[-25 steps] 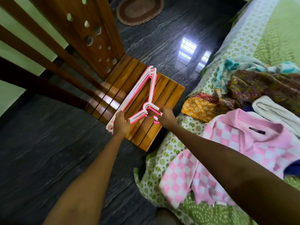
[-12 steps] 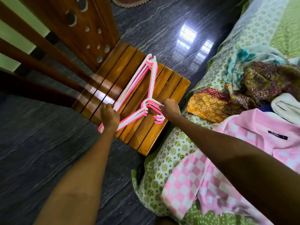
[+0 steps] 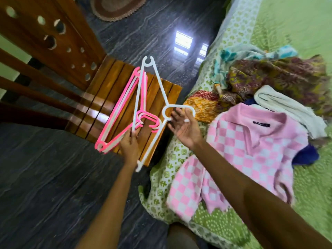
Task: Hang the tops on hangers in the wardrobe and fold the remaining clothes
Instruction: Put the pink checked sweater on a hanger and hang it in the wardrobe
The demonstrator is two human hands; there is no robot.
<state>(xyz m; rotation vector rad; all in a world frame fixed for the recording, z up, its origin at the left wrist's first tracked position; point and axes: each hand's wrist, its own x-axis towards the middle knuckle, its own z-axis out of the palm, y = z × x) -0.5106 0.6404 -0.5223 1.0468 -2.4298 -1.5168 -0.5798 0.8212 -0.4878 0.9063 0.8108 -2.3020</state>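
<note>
A white hanger (image 3: 158, 82) is raised above a stack of pink and white hangers (image 3: 120, 105) lying on a wooden slatted chair seat (image 3: 100, 106). My left hand (image 3: 129, 145) pinches the white hanger's long bar from below. My right hand (image 3: 185, 127) is open, palm up with fingers spread, just under the hanger's hook. A pink and white checked collared shirt (image 3: 260, 148) lies spread on the bed beside my right arm.
A heap of patterned clothes (image 3: 273, 78) and a folded white cloth (image 3: 287, 108) lie on the green bedspread (image 3: 296, 33). The chair's carved back (image 3: 48, 33) stands at left. An oval rug (image 3: 115, 6) lies on the dark floor.
One white hanger has been lifted off the stack by my left hand. My right hand let go of the hooks and opened, palm up. The view swung toward the bed.
</note>
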